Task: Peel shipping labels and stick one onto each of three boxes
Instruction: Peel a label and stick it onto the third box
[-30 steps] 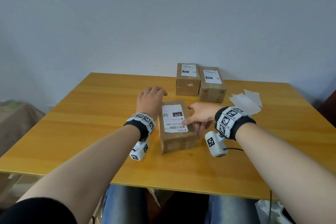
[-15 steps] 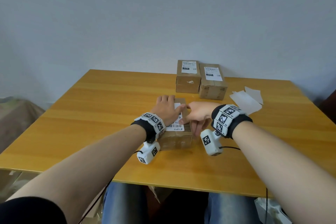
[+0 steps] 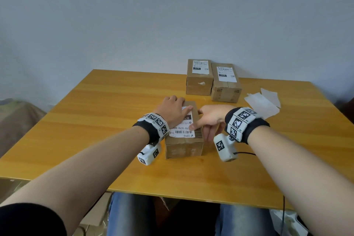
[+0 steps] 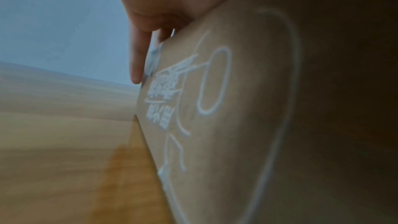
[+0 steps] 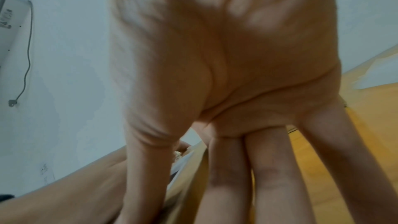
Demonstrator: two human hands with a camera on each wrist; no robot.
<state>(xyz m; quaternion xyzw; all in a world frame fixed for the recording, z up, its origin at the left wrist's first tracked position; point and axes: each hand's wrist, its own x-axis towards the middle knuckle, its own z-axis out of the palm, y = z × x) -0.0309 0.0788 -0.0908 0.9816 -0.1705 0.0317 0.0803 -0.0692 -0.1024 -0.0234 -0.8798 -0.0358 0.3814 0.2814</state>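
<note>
The left hand [image 3: 173,110] is now lying flat on top of the small brown cardboard box [image 3: 184,140] near the person, right on its white paper shipping label [image 3: 183,127]. A second ago this hand was beside the box, on the yellow wooden table [image 3: 99,120]. Its fingers are straight and close together, pressing the label down. The right hand [image 3: 210,119] is staying at the box's right side, with its thumb on the label's edge and its other fingers reaching down the side, a little apart.

So the label is already on the box, and the hands are rubbing it smooth. The two other brown boxes [image 3: 212,79] are sitting at the back of the table, each with a white label on top. I think this is the last box, so the job is nearly done. The peeled white backing papers [image 3: 263,103] are lying off to the right.
</note>
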